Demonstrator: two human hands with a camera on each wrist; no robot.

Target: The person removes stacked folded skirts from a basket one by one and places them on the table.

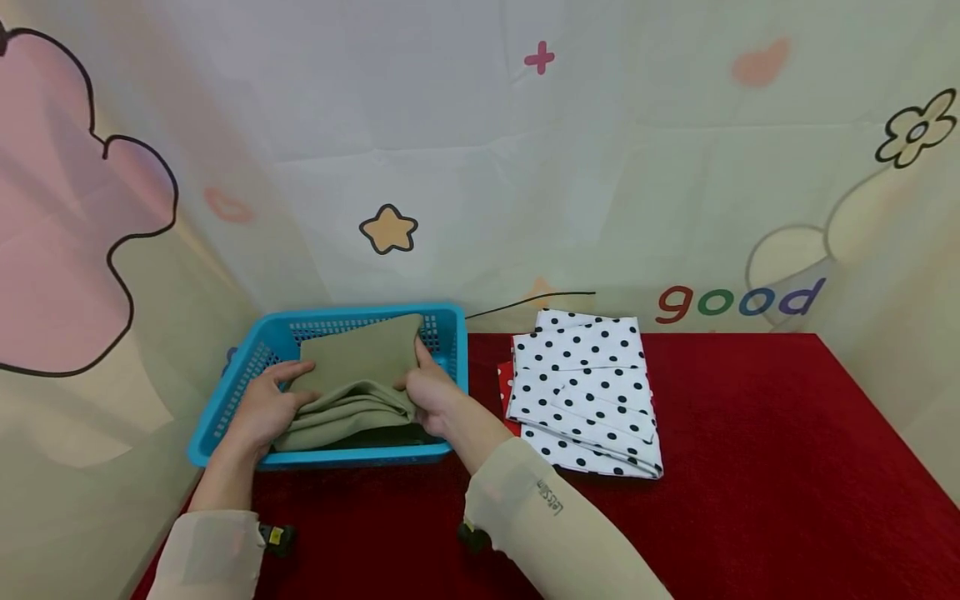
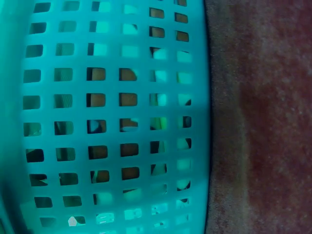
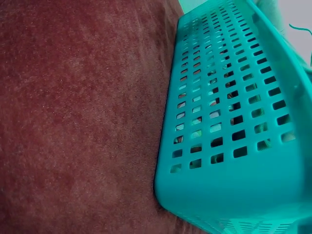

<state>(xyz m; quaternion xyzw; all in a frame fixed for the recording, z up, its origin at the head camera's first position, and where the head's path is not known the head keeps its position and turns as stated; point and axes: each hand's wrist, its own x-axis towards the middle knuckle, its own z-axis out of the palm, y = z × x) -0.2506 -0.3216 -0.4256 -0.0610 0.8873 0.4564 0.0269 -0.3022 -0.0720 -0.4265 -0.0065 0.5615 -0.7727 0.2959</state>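
Observation:
A folded olive-green cloth [image 1: 363, 354] lies in a blue plastic basket [image 1: 352, 457], its front part bunched into several layers. My left hand [image 1: 264, 408] holds the cloth by its left side, inside the basket. At the opposite side my right hand [image 1: 433, 395] grips the cloth, with one digit stretched up along its right edge. The undersides of both hands' holds are hidden by fabric and basket. Both wrist views show mainly the perforated basket wall [image 2: 111, 112], with no hand visible there.
To the basket's right, a stack of folded white cloths with black dots [image 1: 585, 383] lies on a red table cover [image 1: 750, 433]. A red dotted cloth [image 1: 505, 380] peeks out at its left. A printed curtain [image 1: 480, 167] hangs behind the table.

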